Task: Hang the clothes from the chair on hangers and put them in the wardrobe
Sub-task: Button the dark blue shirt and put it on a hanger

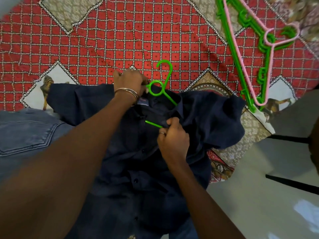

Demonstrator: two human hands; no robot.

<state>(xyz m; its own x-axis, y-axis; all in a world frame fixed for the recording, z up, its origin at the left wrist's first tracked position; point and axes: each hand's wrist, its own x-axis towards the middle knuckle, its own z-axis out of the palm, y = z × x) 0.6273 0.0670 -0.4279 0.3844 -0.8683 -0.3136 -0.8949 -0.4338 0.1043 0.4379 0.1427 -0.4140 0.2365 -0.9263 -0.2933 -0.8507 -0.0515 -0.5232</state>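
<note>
From the head camera, a dark navy shirt (198, 118) of soft, matte woven cloth lies spread face-up on a bed, its button placket running down toward the viewer and its short sleeves creased out to either side. A bright green plastic hanger (156, 89) is partly threaded into the neck: its curved hook and round ring lie above the collar, one smooth arm slants under the collar to the right, and a short stretch of the bottom bar shows through the open front.

The left hand (128, 80) has its fingers curled round the collar edge just beside the hanger's ring; two thin metal bangles (127, 93) circle the wrist. The right hand (172, 135), with a ring on one finger, pinches the shirt front where the green bar disappears under the cloth.

The bedspread (112, 40) is a red grid printed with dotted white lines, edged with beige paisley panels and white diamonds bearing animal figures. Faded blue denim jeans (27, 131), with a stitched back pocket, lie to the left, touching the shirt. At the upper right rests a loose pile of spare hangers (264, 49), notched green ones with a thin pink one across them.
</note>
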